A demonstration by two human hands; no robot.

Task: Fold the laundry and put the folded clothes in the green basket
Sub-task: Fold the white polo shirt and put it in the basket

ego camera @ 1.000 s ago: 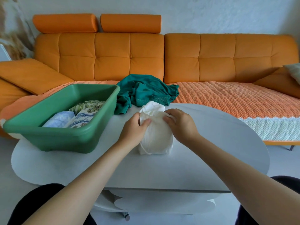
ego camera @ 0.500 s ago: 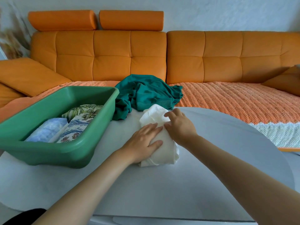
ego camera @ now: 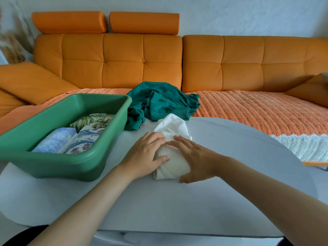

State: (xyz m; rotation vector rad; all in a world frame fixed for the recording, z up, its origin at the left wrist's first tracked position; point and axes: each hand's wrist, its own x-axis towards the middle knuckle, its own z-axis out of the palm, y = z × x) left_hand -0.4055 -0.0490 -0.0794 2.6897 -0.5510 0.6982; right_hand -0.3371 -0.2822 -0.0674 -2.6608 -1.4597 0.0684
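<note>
- Right hand (ego camera: 195,157) has come down from the bundle's far end to lie across its near right side. The left hand (ego camera: 146,155) has slid to the left flank.
- White garment (ego camera: 174,163) sits on the table (ego camera: 221,201) just right of the green basket (ego camera: 53,166). It is folded compact, with the far end looser.
- Both hands press it with fingers extended, nothing pinched. The left thumb lies on top.
- I read this as the last smoothing of the fold. Next I must wrap both hands round the bundle and lift it left without letting it unroll.
- The basket's wall is the hurdle. Three folded pieces (ego camera: 83,139) already lie inside.
- Teal garment (ego camera: 159,102) is heaped unfolded just behind, with the orange sofa (ego camera: 124,64) beyond.
</note>
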